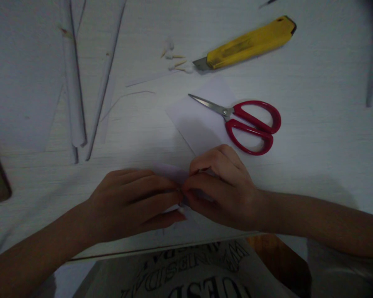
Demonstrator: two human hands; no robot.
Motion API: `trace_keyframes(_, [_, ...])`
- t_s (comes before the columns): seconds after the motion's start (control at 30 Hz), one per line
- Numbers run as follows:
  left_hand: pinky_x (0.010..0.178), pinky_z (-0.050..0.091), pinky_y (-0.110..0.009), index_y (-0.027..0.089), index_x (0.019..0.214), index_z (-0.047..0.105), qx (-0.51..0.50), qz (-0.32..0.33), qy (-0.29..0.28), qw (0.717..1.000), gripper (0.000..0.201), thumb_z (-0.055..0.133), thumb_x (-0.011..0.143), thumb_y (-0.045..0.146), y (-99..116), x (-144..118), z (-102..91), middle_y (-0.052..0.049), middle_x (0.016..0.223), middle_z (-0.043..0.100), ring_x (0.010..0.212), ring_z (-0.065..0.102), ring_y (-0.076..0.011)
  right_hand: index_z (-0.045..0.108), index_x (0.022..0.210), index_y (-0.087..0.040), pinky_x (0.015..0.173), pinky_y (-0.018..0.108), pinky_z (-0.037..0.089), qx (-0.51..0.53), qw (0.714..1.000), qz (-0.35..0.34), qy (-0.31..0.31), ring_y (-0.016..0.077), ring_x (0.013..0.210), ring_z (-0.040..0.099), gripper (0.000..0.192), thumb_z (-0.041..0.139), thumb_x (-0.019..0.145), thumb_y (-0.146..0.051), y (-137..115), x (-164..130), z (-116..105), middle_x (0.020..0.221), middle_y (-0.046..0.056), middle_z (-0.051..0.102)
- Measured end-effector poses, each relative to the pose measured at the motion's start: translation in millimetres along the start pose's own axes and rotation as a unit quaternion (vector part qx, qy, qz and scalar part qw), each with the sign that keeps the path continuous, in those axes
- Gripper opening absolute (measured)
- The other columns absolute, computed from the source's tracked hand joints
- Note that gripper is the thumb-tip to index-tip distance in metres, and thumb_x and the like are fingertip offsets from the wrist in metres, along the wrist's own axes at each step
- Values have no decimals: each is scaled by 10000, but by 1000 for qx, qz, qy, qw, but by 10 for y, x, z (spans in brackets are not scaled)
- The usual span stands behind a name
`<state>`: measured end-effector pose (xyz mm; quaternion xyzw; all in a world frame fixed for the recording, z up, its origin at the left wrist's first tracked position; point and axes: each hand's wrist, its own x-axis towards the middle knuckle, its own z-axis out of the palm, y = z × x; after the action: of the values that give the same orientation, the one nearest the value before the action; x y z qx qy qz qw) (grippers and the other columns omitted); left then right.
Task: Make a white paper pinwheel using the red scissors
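- Paper rolls (pixel 76 95), thin white tubes, lie at 10 o'clock on the table (pixel 323 136); they look finished, w/ loose strips beside them.
- Left hand (pixel 133 203) at 7 o'clock, fingers flat and closed on a small white paper piece (pixel 170 171), pressing it down near the table's front edge.
- Right hand (pixel 220 186) just right of centre, fingertips pinched shut on the same piece, touching the left fingertips; looks like a fold or roll just started, most of it still to shape. Exact form hidden under both hands.
- Cotton-swab bits (pixel 175 60) at 12 o'clock, cut short.
- Paper sheet (pixel 199 124) behind the right hand, uncut as far as seen; red-handled scissors (pixel 245 124) rest on it, blades shut.
- Yellow utility knife (pixel 248 43) at 1 o'clock, blade tip out; no brand legible.
- Shirt (pixel 186 273) print at 6 o'clock reads upside-down, prob. "WEDNESDAY"/"TUESDAY", partly cut off.
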<state>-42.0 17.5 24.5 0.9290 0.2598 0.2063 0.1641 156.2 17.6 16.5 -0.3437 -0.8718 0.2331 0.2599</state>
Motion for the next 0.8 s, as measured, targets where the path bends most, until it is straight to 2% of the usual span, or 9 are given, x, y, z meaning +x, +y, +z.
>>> trace_keyframes(0.5, [577,471,-196,200,784,563,3,-19,14,1000,128,548,756,324,23,-13,19,38,730,657,629,589,-83,602,737,-141,635,332,364,1,1000,11,-19,170,738,478,115,499,776,-174,-17,-10,-3,793,45,556])
trace_keyframes(0.8, [547,489,-197,231,764,575,7,-18,11,1000,119,502,789,322,17,6,-1,47,715,675,607,613,-89,610,739,-144,626,333,375,-6,1000,15,-6,169,734,475,112,510,771,-181,-24,-17,-3,791,48,559])
